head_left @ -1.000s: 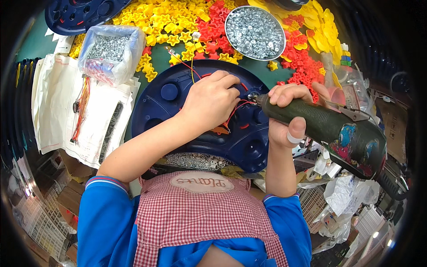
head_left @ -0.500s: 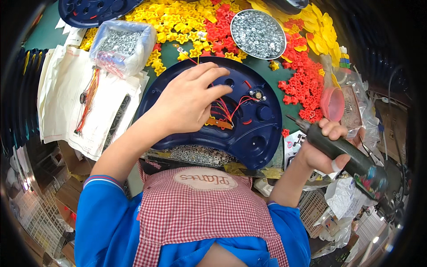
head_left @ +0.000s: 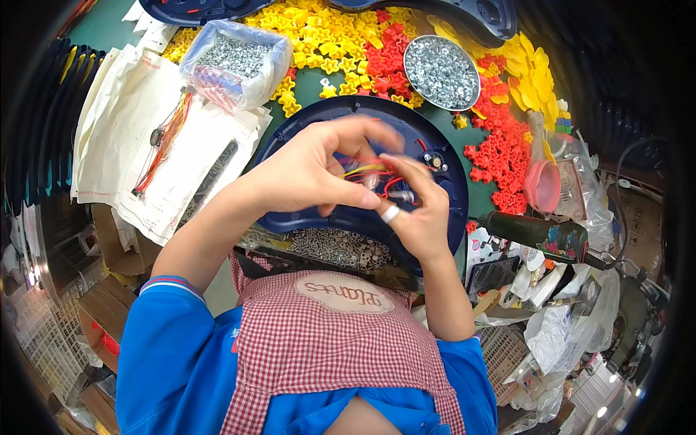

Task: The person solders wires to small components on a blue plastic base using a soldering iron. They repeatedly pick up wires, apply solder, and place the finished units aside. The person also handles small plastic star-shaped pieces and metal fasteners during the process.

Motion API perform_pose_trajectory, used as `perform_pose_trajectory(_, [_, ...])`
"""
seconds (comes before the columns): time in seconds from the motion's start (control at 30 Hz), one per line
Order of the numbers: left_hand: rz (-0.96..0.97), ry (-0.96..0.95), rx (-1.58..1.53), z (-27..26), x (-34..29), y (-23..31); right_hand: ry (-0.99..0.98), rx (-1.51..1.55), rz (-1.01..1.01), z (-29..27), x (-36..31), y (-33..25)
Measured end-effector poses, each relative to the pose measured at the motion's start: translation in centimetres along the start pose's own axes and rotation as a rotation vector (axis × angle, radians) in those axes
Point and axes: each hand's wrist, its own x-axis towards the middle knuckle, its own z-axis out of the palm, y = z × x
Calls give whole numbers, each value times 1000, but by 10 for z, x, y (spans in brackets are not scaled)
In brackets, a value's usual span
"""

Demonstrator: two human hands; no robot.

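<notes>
now that the black cylindrical power screwdriver [head_left: 536,236], released, lies right of the dark-blue curved plastic shell [head_left: 447,204], right hand [head_left: 420,217] and left hand [head_left: 312,165] meet above it at thin red-and-yellow wires [head_left: 360,171], grips too blurred to tell.

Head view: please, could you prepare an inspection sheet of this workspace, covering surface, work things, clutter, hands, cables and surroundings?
Surface: green worktop, largely covered by parts.
Work things: dark blue curved plastic shell; red and yellow wires seen over it.
Clutter: yellow star pieces, red star pieces and a round dish of small metal parts beyond the shell.
Hands: left hand and right hand close together over the shell; blur hides their exact grip.
Cables: loose wire bundle on white paper; cord at the rear of the power driver.
Surroundings: cardboard box at lower left; plastic bag at lower right.
</notes>
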Motion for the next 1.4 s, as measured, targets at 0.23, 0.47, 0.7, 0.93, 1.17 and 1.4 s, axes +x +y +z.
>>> perform_pose_trajectory(0.23, [213, 402, 56, 41, 27, -34, 270, 391, 99, 3, 13, 1])
perform_pose_trajectory(0.47, [261, 297, 139, 48, 52, -50, 353, 359, 140, -13, 16, 14])
perform_pose_trajectory(0.7, [33, 230, 296, 32, 59, -37, 275, -367, -689, -46, 30, 27])
perform_pose_trajectory(0.93, [-132, 145, 371, 28, 54, -46, -21, -468, -809, -33, 54, 39])
perform_pose_trajectory(1.17, [416, 481, 1019, 14, 39, -49, 2, -185, -228, -17, 44, 35])
perform_pose_trajectory(1.4, [356, 555, 1177, 5, 28, -58, -66, -15, -90, 1, 49, 30])
